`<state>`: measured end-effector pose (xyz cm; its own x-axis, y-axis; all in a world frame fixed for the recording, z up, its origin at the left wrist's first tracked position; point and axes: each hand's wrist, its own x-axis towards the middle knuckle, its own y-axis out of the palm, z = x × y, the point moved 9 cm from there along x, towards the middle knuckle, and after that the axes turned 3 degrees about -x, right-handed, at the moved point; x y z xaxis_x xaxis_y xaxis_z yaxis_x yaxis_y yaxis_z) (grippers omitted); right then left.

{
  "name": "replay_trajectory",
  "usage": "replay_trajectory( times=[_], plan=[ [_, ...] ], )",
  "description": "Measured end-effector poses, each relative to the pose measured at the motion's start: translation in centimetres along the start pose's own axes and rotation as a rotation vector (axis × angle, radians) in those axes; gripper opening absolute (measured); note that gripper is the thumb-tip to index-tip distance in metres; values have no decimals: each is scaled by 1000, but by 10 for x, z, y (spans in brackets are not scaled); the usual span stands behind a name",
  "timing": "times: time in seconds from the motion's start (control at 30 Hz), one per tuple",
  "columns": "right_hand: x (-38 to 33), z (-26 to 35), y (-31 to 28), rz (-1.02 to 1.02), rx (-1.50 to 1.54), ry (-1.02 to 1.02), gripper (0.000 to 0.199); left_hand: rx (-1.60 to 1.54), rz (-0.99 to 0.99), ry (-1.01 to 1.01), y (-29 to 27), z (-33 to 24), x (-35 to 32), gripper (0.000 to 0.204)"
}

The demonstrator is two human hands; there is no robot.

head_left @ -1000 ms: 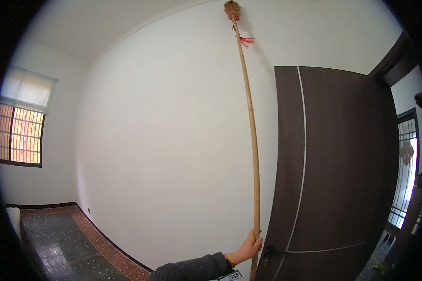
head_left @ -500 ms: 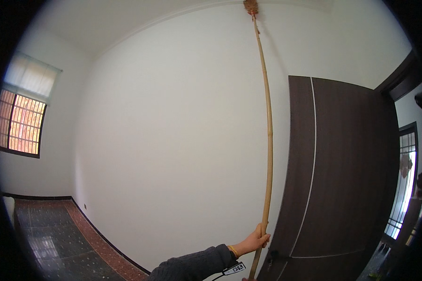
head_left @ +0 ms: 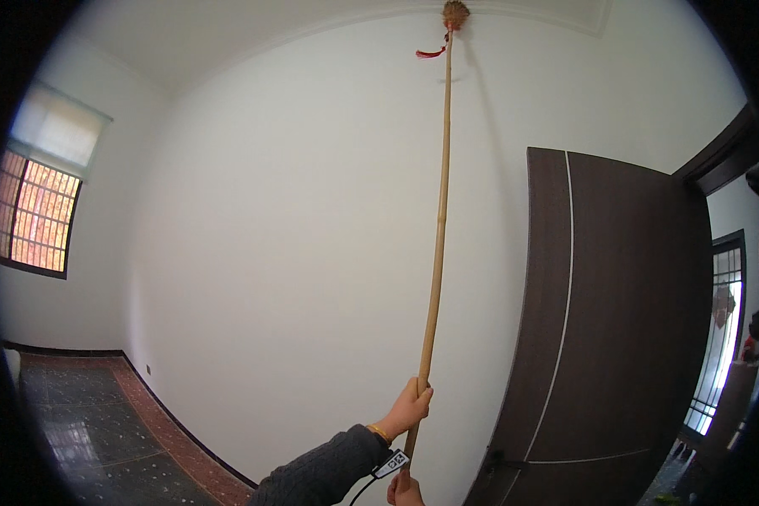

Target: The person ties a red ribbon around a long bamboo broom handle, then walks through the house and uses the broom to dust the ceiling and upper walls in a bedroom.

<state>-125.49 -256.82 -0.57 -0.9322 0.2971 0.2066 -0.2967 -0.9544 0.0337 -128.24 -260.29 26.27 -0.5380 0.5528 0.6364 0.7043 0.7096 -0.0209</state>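
A long bamboo-handled duster (head_left: 439,228) rises nearly upright in front of the white wall. Its brown bristle head (head_left: 455,15) is up at the moulding where wall meets ceiling, and a red tassel (head_left: 431,53) swings out to the left just below it. Around the lower part of the pole my left hand (head_left: 407,405) is closed; a dark knit sleeve and a yellow bracelet show behind it. Lower down, at the bottom edge of the picture, my right hand (head_left: 406,491) grips the same pole, only partly in view. The pole's lower end is hidden.
Right of the pole stands a dark brown door (head_left: 624,304) with pale inlaid strips and a handle (head_left: 496,460). A barred window (head_left: 42,215) with a pale blind is at far left. Dark speckled floor tiles (head_left: 93,430) with a reddish border lie lower left.
Both hands and the pole's lower part have shifted left, and more of my right hand shows. The bristle head stays near the ceiling moulding; the red tassel has swung out left.
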Motion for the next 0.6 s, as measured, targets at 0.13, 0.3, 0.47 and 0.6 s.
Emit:
replay_trajectory(
  times=[0.13, 0.3, 0.47, 0.6],
  plan=[
    [-7, -24, 13, 3, 24, 32, 42, -64, -48, -18, -11, 12, -25, 15],
    [-26, -16, 19, -26, -38, -131, 38, -156, -58, -24, -23, 25, -43, 14],
    [-39, 14, 23, -54, -133, -9, 30, -264, -125, -80, -41, 34, -56, 15],
    [-44, 24, 22, -3, -153, 62, 38, -383, -122, -103, -32, 47, -57, 19]
  ],
)
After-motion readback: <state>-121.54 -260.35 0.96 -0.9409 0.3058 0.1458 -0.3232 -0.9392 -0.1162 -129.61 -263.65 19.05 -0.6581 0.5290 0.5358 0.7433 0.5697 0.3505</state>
